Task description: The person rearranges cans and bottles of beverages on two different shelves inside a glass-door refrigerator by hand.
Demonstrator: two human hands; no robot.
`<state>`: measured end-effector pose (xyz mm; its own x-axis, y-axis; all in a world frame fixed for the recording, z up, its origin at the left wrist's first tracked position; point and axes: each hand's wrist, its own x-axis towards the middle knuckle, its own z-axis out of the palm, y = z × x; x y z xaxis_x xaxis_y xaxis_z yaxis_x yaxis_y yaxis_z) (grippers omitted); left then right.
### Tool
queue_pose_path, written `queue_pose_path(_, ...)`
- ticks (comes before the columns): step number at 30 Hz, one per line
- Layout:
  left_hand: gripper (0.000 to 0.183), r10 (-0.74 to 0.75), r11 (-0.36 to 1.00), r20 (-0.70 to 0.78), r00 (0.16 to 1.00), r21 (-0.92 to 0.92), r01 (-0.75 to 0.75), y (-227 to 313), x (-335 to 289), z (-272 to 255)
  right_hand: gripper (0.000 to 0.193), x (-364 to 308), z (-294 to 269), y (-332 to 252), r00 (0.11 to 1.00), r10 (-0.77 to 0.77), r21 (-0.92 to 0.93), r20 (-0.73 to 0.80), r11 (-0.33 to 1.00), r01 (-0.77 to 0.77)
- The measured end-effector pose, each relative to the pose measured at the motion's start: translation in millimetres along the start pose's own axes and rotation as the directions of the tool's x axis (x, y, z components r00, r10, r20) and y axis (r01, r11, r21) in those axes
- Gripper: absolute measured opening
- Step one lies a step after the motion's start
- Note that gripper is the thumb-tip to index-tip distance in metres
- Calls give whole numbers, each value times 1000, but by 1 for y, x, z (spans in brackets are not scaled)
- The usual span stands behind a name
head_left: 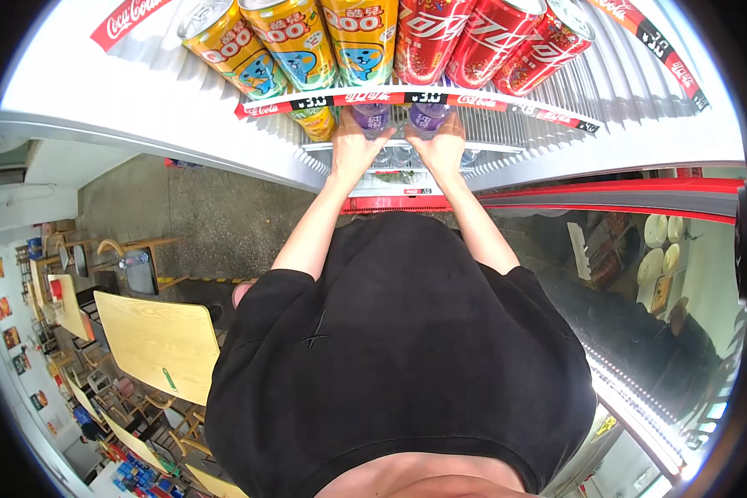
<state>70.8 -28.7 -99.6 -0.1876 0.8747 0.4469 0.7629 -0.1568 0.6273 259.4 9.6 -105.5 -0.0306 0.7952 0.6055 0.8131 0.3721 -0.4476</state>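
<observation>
Both my arms reach into an open drinks fridge, below a shelf of cans. My left hand (355,151) is closed around a bottle with a purple label (373,121). A second purple-labelled bottle (428,121) is in the grip of my right hand (442,151). The two bottles stand side by side with a small gap, their upper parts hidden by the shelf strip (390,97). Left of my left hand is a yellow can or bottle (315,123), partly covered.
Above my hands, yellow cans (303,46) and red cans (485,46) line the ribbed shelf. Clear bottles (402,156) show lower down. The fridge's glass door (622,274) is open at the right. Wooden tables (158,340) and chairs (141,270) stand behind at the left.
</observation>
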Motion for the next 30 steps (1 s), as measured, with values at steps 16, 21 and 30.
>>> queue_pose_path(16, 84, -33, 999, -116, 993, -26, 30, -4, -6, 0, 78, 7, -2, -10, 984, -63, 176, 168, 984, 33)
queue_pose_path(21, 83, -35, 999, -109, 993, -21, 33, -4, -8, -1, 68, 7, -6, -8, 967, -97, 140, 235, 988, 65)
queue_pose_path(30, 86, -68, 997, -87, 994, -44, 64, -4, -8, -3, 53, 14, -25, -1, 897, -68, 220, 437, 975, -33)
